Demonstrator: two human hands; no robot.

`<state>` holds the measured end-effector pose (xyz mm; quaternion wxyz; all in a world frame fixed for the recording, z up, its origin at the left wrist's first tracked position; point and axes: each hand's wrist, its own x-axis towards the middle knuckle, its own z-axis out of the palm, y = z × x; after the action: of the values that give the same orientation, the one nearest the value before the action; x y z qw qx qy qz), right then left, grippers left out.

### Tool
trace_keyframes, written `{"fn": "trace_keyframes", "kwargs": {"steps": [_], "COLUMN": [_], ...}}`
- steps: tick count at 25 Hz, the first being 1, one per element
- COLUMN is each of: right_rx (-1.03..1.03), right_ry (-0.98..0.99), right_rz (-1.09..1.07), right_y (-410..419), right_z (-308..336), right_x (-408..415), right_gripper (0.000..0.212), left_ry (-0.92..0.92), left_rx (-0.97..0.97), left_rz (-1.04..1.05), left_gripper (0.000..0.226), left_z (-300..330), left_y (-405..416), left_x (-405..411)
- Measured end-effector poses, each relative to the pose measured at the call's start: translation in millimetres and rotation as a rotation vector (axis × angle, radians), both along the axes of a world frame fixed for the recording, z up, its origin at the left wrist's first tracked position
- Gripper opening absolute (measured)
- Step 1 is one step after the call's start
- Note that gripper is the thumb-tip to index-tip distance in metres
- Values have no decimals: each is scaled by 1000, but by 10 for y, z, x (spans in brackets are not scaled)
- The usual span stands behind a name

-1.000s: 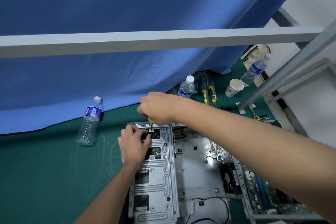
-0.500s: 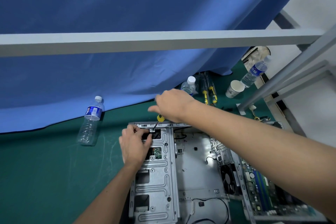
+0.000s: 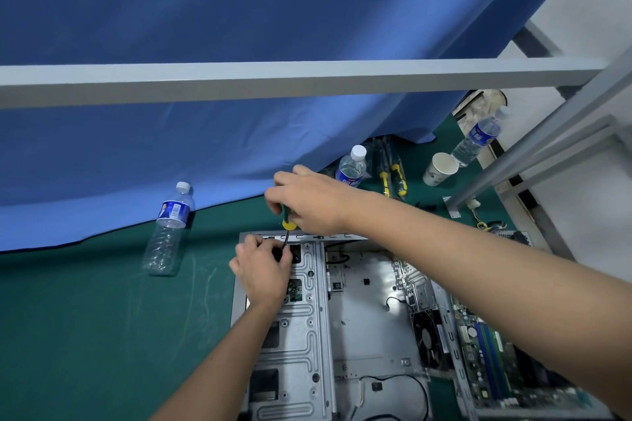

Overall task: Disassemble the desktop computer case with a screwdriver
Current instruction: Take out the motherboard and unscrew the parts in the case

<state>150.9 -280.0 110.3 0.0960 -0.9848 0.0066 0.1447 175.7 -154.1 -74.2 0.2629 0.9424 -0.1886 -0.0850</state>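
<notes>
- Head view, only one camera here: the open silver sheet-metal desktop computer case [image 3: 359, 318] is lying flat on the green-covered bench [image 3: 85, 335], near the bottom middle of the shot.
- Right hand [image 3: 307, 198] comes in from the right, fingers curled round the green-and-yellow-handled screwdriver [image 3: 286, 220]. The thin dark shaft angles down to the far edge of the case, right at the top of the ribbed silver drive-bay bracket [image 3: 301, 335].
- Left hand [image 3: 261, 268] sits on that bracket just below the screwdriver tip, fingers bent in close to the shaft. Looks like it's pinching something small there, but honestly can't tell what, or whether it's actually holding anything.
- Inside the case on the right there's a black square fan [image 3: 427, 338], and past it a green circuit board [image 3: 489, 362] with blue slots.
- An empty clear plastic water bottle with a blue label [image 3: 167, 232] lies tilted on the bench, left of the case and well apart from it.
- Another clear bottle with a white cap [image 3: 352, 166] stands behind the right hand, next to a few spare yellow-handled screwdrivers [image 3: 393, 174].
- Further right: a white paper cup [image 3: 439, 167] and a third water bottle [image 3: 477, 138] beside it.
- Blue cloth curtain [image 3: 239, 10] hangs behind everything, with a grey metal frame bar [image 3: 273, 79] crossing in front.
</notes>
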Motion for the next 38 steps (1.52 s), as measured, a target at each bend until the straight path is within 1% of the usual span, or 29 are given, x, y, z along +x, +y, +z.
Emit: {"fn": "trace_keyframes", "kwargs": {"steps": [2, 4, 8, 13, 15, 18, 20, 22, 24, 25, 27, 29, 31, 33, 38], "right_rx": [71, 76, 130, 107, 126, 211, 286, 394, 497, 557, 743, 910, 1001, 1096, 1372], "right_ry": [-20, -46, -94, -168, -201, -251, -312, -392, -425, -420, -434, -453, -434, -424, -428], "right_rz": [-4, -10, -38, -8, -39, -129, -257, -502, -775, -891, -1103, -1274, -1393, -1481, -1605], "right_y": [-11, 13, -22, -70, -96, -192, -278, -352, -388, -389, -388, -373, -349, -283, -30], "right_z": [2, -28, -45, -49, -43, 4, -1, -72, -217, -308, -481, -615, -740, -850, -1044], "right_x": [-12, -28, -53, -207, -265, -344, -472, -676, -917, -1041, -1285, -1514, -1686, -1779, -1829], "right_gripper": [20, 18, 19, 19, 18, 18, 15, 12, 12, 12, 11, 9, 10, 12, 13], "left_ry": [-28, -50, -12, -47, -64, -70, -42, 5, 30, 36, 30, 5, 18, 30, 59], "left_rx": [18, 32, 82, 118, 123, 61, 23, 28, 22, -1, -52, -67, -61, -26, 14], "left_rz": [25, 42, 110, 33, -15, -100, -185, -265, -299, -294, -244, -178, -135, -150, -157], "left_gripper": [13, 13, 15, 15, 15, 12, 8, 4, 2, 3, 8, 13, 16, 15, 15], "left_z": [-12, -18, 4, 15, 42, 78, 92, 99, 105, 114, 109, 79, 66, 76, 124], "left_y": [-26, -72, -181, -148, -134, -88, 0, 106, 182, 209, 268, 367, 457, 470, 430], "left_x": [-35, -90, -163, -121, -108, -38, 29, 85, 111, 111, 125, 142, 144, 141, 160]}}
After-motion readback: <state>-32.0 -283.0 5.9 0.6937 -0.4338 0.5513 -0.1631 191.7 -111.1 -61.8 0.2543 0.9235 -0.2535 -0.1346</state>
